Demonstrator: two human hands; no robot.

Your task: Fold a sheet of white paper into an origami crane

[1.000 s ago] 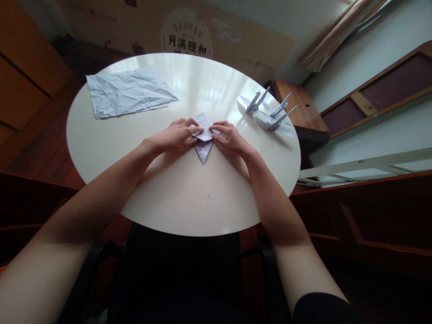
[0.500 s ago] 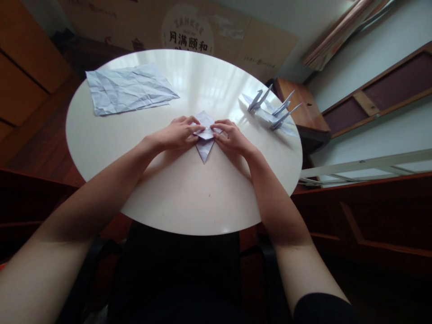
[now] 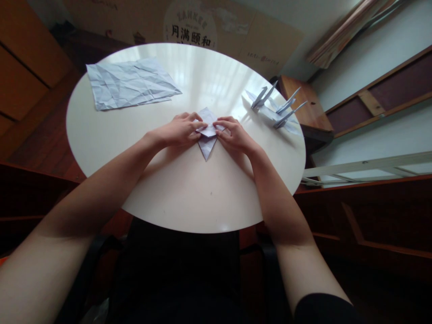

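Pinching Paper [image 3: 207,146] Between Both Sides

My left grip [image 3: 185,129] has thumb and fingers closed on the paper's left side, my right grip [image 3: 234,134] likewise on its right; the fingertips of both come close together over the middle, with only a small gap between them; the paper is a folded diamond, lying at the middle of the white table [image 3: 189,193], one point aimed at me, the other away, a flap folded down across its centre; how far my thumbs reach beneath that flap, I cannot tell; beyond my left grip, near the far left edge, a creased sheet [image 3: 131,83] lies spread out; beyond my right, near the right edge, folded birds [image 3: 259,100] stand close together, necks and tails up; cardboard [image 3: 266,38] with dark printing stands behind the table.
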